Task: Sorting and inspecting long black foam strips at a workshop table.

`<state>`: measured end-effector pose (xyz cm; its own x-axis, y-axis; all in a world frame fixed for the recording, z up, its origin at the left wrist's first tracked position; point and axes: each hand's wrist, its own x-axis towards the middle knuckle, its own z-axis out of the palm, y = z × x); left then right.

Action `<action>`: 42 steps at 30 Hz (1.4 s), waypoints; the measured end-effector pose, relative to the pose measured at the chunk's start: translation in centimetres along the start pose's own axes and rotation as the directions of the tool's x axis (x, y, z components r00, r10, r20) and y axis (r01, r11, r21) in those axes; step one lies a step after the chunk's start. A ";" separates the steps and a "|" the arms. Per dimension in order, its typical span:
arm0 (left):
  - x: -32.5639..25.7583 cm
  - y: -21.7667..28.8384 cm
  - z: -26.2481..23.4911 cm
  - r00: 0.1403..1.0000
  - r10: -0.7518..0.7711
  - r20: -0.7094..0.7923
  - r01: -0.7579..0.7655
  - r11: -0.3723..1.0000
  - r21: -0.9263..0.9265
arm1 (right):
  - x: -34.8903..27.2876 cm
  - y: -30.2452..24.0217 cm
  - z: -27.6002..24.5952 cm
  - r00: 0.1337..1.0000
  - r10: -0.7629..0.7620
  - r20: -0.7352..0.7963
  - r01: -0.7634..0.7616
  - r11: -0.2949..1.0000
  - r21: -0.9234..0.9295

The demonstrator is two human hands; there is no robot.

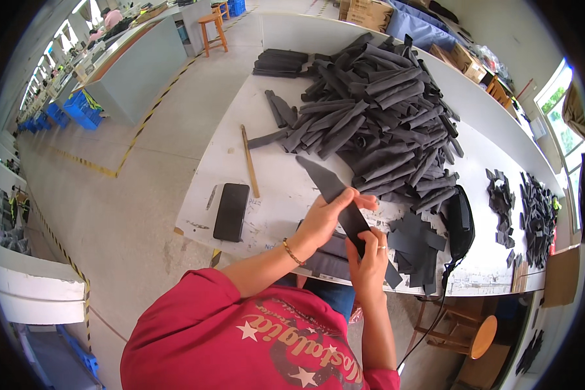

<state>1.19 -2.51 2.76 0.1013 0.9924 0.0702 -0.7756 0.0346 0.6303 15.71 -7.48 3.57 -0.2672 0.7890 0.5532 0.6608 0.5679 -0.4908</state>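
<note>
A long dark grey fabric strip (325, 179) slants between my two hands above the near edge of the white table. My left hand (328, 218) pinches it around the middle, thumb on top and other fingers partly spread. Lower down, my right hand (368, 257), with a ring on one finger, grips the strip's near part. Beneath my forearms lies a stack of folded dark fabric (328, 261), partly hidden. Beside my right hand, flat dark pieces (417, 242) overlap in a loose heap. Past both hands rises a large pile of rolled dark fabric pieces (383, 104).
A black phone (231, 212) and a wooden stick (249, 162) lie on the table's left. To the right stand a black corded object (460, 224) and more dark scraps (537, 218). A wooden stool (481, 337) is below the right edge. A low partition (461, 81) borders the back.
</note>
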 end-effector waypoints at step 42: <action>-2.3 -2.5 2.3 0.998 -0.029 -0.054 0.012 0.958 -0.287 | 2.0 1.2 0.0 0.985 -0.174 0.025 0.165 0.965 0.203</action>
<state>4.35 -5.13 2.75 0.0899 0.9959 0.0104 -0.9204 0.0791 0.3830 15.96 -5.27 4.10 -0.3950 0.6840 0.6133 0.4516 0.7259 -0.5188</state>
